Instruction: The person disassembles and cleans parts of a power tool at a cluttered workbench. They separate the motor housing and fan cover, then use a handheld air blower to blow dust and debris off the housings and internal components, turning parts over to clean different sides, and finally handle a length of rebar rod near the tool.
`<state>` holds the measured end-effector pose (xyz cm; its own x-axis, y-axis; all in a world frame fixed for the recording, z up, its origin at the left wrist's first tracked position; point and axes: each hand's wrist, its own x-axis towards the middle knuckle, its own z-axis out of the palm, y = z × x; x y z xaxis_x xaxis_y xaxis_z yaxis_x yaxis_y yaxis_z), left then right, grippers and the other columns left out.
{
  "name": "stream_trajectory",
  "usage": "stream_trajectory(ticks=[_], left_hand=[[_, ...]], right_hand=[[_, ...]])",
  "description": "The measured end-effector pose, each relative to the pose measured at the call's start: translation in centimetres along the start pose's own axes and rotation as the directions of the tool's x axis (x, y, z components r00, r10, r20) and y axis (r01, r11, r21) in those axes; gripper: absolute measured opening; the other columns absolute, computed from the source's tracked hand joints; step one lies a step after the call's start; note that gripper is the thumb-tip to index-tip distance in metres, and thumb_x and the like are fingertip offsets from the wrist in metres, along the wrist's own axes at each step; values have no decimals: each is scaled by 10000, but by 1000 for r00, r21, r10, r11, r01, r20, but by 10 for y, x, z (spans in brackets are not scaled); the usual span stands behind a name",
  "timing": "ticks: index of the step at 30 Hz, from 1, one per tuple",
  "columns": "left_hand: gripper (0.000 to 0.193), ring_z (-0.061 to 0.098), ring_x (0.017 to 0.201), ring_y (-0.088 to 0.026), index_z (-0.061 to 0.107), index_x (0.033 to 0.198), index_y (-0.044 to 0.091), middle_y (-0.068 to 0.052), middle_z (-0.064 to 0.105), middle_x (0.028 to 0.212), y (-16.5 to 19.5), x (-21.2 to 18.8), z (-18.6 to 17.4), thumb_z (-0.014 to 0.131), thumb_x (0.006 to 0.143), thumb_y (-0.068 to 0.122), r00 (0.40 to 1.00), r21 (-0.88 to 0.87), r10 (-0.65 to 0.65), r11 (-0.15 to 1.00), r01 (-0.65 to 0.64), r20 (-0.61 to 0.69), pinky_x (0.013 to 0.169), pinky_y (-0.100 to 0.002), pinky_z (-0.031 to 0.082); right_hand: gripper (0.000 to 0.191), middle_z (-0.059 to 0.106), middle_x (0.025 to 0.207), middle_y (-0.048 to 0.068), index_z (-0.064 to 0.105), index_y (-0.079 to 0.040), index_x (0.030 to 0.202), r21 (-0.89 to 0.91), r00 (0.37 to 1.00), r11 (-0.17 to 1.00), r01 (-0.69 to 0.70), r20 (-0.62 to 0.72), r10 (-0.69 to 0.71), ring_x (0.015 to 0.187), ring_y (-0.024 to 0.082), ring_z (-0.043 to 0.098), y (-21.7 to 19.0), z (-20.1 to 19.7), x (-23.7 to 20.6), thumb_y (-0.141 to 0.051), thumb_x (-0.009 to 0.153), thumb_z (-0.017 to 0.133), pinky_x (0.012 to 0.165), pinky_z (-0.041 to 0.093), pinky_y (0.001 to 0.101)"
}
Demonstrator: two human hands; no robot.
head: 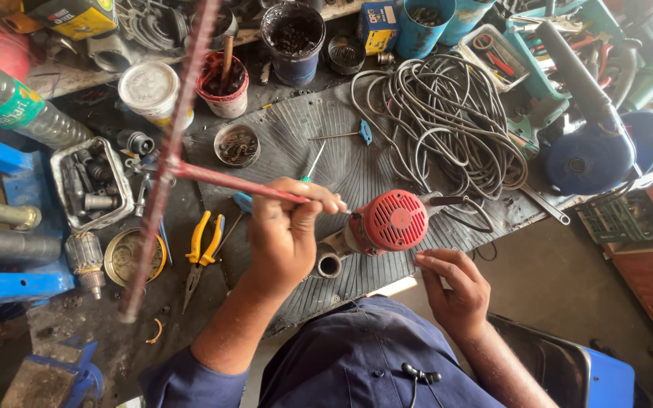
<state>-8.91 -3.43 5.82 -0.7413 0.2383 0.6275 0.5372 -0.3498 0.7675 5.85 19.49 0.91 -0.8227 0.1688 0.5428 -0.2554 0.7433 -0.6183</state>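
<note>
My left hand (pixel 285 234) grips the shaft of a long red T-handle wrench (pixel 171 162), its tip pressed against a red power tool (pixel 387 223) with a vented housing that lies on a grey ribbed mat (pixel 319 136). My right hand (pixel 455 287) rests beside and just below the tool, fingers curled and touching its lower right edge, holding nothing I can see. The tool's grey cable (pixel 447 121) lies coiled behind it. My dark blue work shirt fills the bottom of the view.
Yellow-handled pliers (pixel 202 245) lie left of my hand. A metal tray of sockets (pixel 88 185), tins, paint pots and a plastic bottle (pixel 17 106) crowd the back left. A blue blower (pixel 591 143) and green toolbox sit at right. Small T-handle keys lie on the mat.
</note>
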Motion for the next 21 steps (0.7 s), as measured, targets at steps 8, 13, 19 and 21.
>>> stream_trajectory(ticks=[8, 13, 19, 21], left_hand=[[109, 731, 938, -218, 434, 1193, 41, -125, 663, 998, -8, 3, 5, 514, 1122, 20, 994, 140, 71, 987, -82, 81, 894, -358, 635], [97, 736, 941, -216, 452, 1179, 27, -121, 664, 991, -2, 7, 7, 526, 1116, 25, 993, 189, 30, 981, -52, 114, 881, -338, 620], [120, 654, 1007, -264, 532, 1069, 36, -93, 624, 1043, 20, 35, 10, 647, 1038, 16, 975, 396, 110, 900, -181, 194, 898, -372, 547], [140, 634, 1011, -253, 599, 1106, 72, -53, 626, 1031, 28, 46, 13, 689, 1005, 39, 964, 401, 92, 896, -190, 251, 910, -372, 524]], right_hand=[[168, 745, 971, 78, 735, -44, 989, -27, 1000, 999, 18, 24, -17, 874, 174, 755, -4, 2, 1, 14, 843, 794, 725, 598, 269], [172, 746, 975, 80, 735, -41, 988, -27, 999, 999, 19, 29, -18, 872, 174, 754, -3, 1, -1, 17, 837, 793, 727, 596, 272], [215, 726, 1023, 81, 696, -59, 1041, -13, 993, 996, 91, -77, -92, 925, 193, 750, -21, -7, 23, -11, 868, 814, 801, 597, 278], [276, 705, 1064, 113, 704, -39, 1104, -51, 992, 992, 112, -57, -115, 977, 242, 722, -32, -11, 43, -24, 851, 813, 845, 577, 317]])
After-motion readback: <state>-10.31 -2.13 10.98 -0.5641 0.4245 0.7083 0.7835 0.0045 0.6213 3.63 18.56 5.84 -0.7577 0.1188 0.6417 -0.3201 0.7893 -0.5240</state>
